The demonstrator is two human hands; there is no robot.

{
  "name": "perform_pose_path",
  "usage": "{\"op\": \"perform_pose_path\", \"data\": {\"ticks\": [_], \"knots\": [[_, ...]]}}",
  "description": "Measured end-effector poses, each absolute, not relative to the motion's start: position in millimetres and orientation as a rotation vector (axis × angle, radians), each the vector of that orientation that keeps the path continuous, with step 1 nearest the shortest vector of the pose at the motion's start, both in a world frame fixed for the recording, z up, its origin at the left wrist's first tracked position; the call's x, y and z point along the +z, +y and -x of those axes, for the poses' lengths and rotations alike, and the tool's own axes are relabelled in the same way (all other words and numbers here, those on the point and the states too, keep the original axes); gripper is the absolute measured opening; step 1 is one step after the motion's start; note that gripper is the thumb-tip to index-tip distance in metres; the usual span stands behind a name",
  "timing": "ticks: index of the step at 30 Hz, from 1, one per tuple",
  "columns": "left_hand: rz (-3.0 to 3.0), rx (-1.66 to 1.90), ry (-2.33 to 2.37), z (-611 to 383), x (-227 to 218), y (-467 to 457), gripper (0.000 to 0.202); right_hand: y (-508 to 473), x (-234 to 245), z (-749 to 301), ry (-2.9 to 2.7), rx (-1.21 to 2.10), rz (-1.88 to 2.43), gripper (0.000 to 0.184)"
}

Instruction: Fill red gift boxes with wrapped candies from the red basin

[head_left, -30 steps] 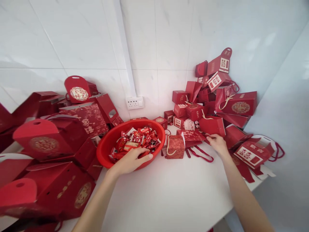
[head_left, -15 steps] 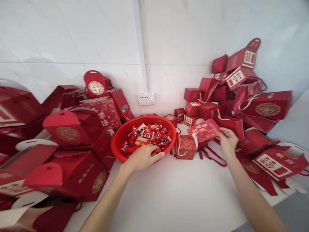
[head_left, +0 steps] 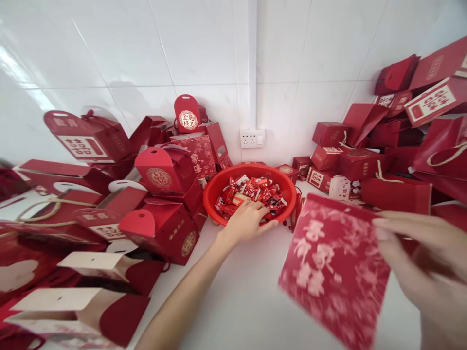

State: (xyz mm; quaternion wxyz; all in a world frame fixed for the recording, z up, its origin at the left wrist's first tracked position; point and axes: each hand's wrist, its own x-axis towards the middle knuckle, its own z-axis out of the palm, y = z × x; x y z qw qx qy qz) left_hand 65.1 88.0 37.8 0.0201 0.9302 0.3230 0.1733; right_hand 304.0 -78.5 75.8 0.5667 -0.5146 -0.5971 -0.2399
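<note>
My left hand [head_left: 250,221] lies over the near rim of a red plastic basin [head_left: 208,197], thumb spread and fingers stretched onto the wrapped candies [head_left: 266,189] inside; I see nothing gripped in it. At the right front, my right hand [head_left: 419,253] pinches the edge of a red paper gift bag [head_left: 335,272] with a pale floral pattern and light characters. The bag is raised close to the camera, slightly blurred and tilted, and hides part of the table behind it.
Red gift boxes [head_left: 164,170] are heaped along the left, some with open flaps [head_left: 62,299]. More red boxes and bags [head_left: 396,192] are piled on the right. The white table [head_left: 237,301] meets a tiled wall with a socket [head_left: 251,138].
My right hand has lifted the red gift bag off the table and brought it nearer. The view has turned left. My left hand stays at the basin.
</note>
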Motion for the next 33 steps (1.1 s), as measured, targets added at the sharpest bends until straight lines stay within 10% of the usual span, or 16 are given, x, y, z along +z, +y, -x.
{"op": "perform_pose_path", "data": {"ticks": [19,33], "knots": [[-2.907,0.953,1.179,-71,59,45,0.039,-77,4,-231,-1.606,-0.335,1.196,0.04],[-2.984,0.2,1.083,-77,85,-7,0.021,-78,-17,-203,-1.571,0.145,1.067,0.037]]}}
